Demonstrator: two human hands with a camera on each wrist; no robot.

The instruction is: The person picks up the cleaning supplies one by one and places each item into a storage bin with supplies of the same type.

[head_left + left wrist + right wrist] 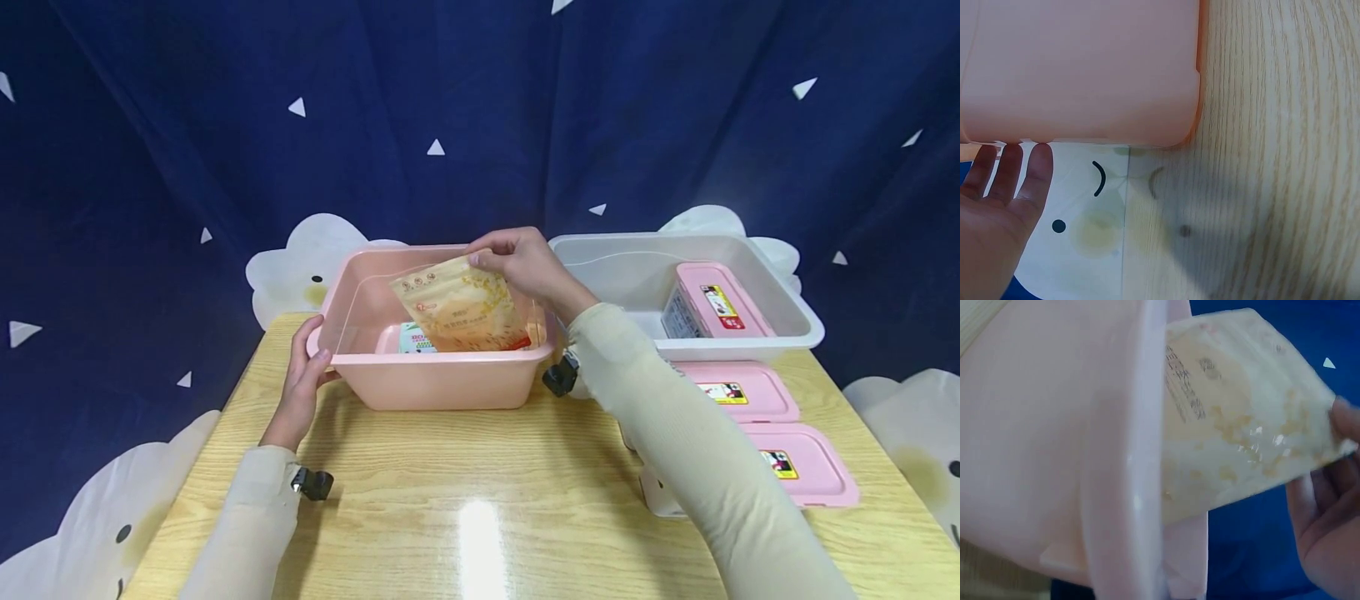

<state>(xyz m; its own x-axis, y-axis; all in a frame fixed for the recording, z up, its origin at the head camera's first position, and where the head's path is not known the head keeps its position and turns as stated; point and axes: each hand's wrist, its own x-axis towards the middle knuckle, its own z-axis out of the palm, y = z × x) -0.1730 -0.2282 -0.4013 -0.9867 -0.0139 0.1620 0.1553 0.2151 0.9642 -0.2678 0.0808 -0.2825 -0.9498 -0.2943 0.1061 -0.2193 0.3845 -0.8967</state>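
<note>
A pink plastic bin (435, 383) stands on the table. At its left front corner my left hand (302, 387) holds the rim. In the left wrist view, the fingers (1037, 172) meet the edge of the bin from below. My right hand (521, 262) pinches the top corner of a yellow food pouch (468, 308), tilted over the bin with its lower part inside. The right wrist view has the pouch (1229, 419) between thumb and fingers, partly hidden by the bin's rim (1141, 450). A small pack with a green and white label (414, 337) lies inside the bin.
A light grey bin (637, 325) stands at the right, holding a pink-lidded box (738, 312). Two more pink-lidded boxes, one (757, 408) behind the other (821, 467), sit in front of it, partly covered by the right sleeve. A dark blue curtain (450, 83) hangs behind.
</note>
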